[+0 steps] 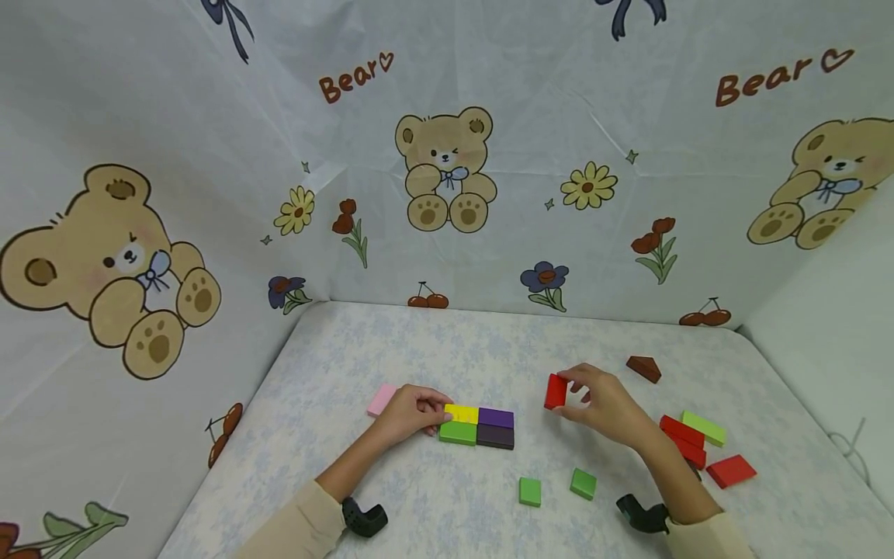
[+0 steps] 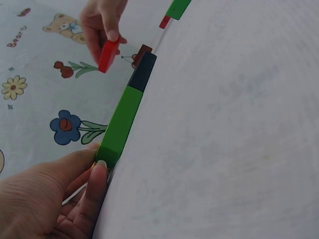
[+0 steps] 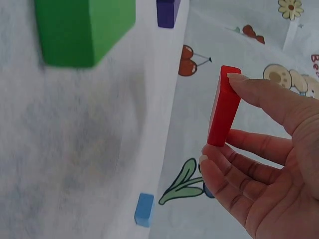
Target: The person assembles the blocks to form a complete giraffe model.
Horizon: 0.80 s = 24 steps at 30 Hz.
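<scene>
Four-sided blocks sit together in a two-row group: a yellow block and a purple block behind, a green block and a dark block in front. At the group's left end, my left hand pinches the end of the yellow block between thumb and finger. To the right, my right hand holds a red block above the table, its thumb on one end and fingertips at the other. The left wrist view shows the green block's side and the left thumb close up.
Left of the group lies a pink block. Two small green blocks lie in front. A brown block, stacked red blocks, a lime block and another red block are at right. A blue block shows in the right wrist view.
</scene>
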Each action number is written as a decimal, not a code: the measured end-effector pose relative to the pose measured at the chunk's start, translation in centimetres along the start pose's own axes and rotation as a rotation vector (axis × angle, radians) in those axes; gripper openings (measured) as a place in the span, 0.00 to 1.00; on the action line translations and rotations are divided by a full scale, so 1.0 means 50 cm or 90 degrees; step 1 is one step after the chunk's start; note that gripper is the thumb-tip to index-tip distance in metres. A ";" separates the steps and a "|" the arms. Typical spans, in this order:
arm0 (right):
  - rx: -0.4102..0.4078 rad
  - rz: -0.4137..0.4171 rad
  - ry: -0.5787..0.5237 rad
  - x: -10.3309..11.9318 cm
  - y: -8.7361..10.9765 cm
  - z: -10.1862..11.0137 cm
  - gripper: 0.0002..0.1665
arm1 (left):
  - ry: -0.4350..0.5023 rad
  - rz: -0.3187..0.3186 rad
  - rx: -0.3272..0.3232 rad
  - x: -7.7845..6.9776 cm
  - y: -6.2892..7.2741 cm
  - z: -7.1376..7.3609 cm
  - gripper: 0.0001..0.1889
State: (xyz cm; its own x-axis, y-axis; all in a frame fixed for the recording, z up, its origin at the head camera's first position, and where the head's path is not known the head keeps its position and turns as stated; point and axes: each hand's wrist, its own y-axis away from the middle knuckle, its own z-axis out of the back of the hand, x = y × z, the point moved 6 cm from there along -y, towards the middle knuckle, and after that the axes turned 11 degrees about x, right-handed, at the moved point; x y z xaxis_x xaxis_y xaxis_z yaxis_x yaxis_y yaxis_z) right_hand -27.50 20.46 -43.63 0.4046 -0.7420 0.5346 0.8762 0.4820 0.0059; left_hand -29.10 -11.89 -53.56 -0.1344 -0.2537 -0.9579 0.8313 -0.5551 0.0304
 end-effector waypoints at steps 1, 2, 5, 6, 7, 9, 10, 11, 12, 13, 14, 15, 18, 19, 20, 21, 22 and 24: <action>0.006 0.003 -0.002 0.005 -0.001 -0.005 0.33 | 0.001 0.000 0.001 0.000 0.000 0.000 0.12; 0.012 0.006 -0.005 0.010 -0.002 -0.009 0.33 | 0.003 0.001 0.002 0.001 0.000 0.000 0.12; 0.033 0.006 -0.012 0.025 -0.005 -0.023 0.32 | 0.003 0.000 0.002 0.001 0.000 0.001 0.13; 0.039 0.003 -0.014 0.030 -0.007 -0.028 0.32 | 0.002 -0.001 0.002 0.001 0.000 0.001 0.13; 0.047 0.007 -0.014 0.036 -0.007 -0.032 0.31 | 0.002 -0.002 0.002 0.001 0.000 0.001 0.13; 0.058 0.002 -0.017 0.045 -0.009 -0.042 0.31 | 0.000 -0.002 0.002 0.002 -0.001 0.001 0.13; 0.062 0.002 -0.019 0.050 -0.009 -0.047 0.31 | 0.000 -0.001 0.002 0.002 -0.001 0.001 0.13; 0.067 0.005 -0.018 0.056 -0.009 -0.051 0.31 | 0.001 -0.002 0.002 0.001 0.000 0.002 0.13; 0.071 0.010 -0.016 0.061 -0.010 -0.055 0.31 | 0.001 -0.002 0.003 0.001 0.000 0.002 0.13; 0.073 0.019 -0.014 0.067 -0.009 -0.059 0.31 | 0.001 -0.002 0.003 0.001 0.001 0.003 0.12; 0.074 0.023 -0.012 0.072 -0.009 -0.062 0.31 | 0.000 -0.002 0.002 0.001 0.001 0.003 0.12; 0.074 0.033 -0.011 0.078 -0.009 -0.065 0.30 | 0.000 -0.004 0.001 0.000 0.001 0.004 0.12; 0.078 0.052 -0.004 0.094 -0.006 -0.075 0.30 | -0.001 -0.008 0.001 -0.003 0.002 0.004 0.12; 0.081 0.054 -0.003 0.099 -0.004 -0.079 0.30 | 0.000 -0.008 0.003 -0.004 0.002 0.003 0.12; 0.086 0.053 -0.001 0.104 -0.003 -0.083 0.30 | 0.000 -0.009 0.004 -0.006 0.002 0.002 0.12; 0.092 0.051 0.002 0.109 -0.002 -0.088 0.31 | 0.001 -0.009 0.006 -0.006 0.002 0.001 0.12; 0.098 0.049 0.007 0.114 -0.002 -0.092 0.31 | 0.001 -0.009 0.007 -0.007 0.001 0.000 0.12; 0.107 0.045 0.016 0.124 -0.002 -0.100 0.32 | 0.000 -0.008 0.005 -0.007 0.001 0.000 0.12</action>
State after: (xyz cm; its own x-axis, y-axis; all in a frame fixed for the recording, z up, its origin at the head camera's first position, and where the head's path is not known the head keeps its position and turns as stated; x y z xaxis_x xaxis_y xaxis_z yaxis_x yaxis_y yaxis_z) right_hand -23.79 13.48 -44.55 0.4722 -0.7141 0.5168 0.7900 0.6030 0.1113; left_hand -29.00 -11.82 -53.21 -0.1438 -0.2465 -0.9584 0.8252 -0.5644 0.0213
